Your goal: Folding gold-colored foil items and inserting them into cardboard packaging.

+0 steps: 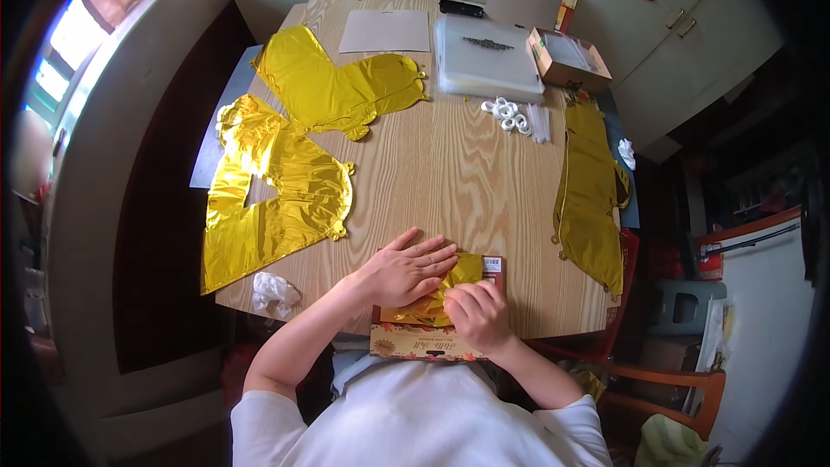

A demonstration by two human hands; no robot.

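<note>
A flat brown box [432, 342] with a floral front edge sits at the near edge of the wooden table [450, 173]. A folded gold foil balloon [450, 285] lies in it. My left hand [406, 270] presses flat on the foil, fingers spread toward the right. My right hand [477, 313] is curled, fingers pinching the foil's near right part inside the box.
Two flat gold foil balloons [333, 86] [268, 199] lie at the table's left, another [590, 195] along the right edge. Crumpled white plastic [273, 291] sits near left. Far side: white sheet [386, 31], clear packets [488, 59], small open carton [566, 59], white tape rolls [508, 114].
</note>
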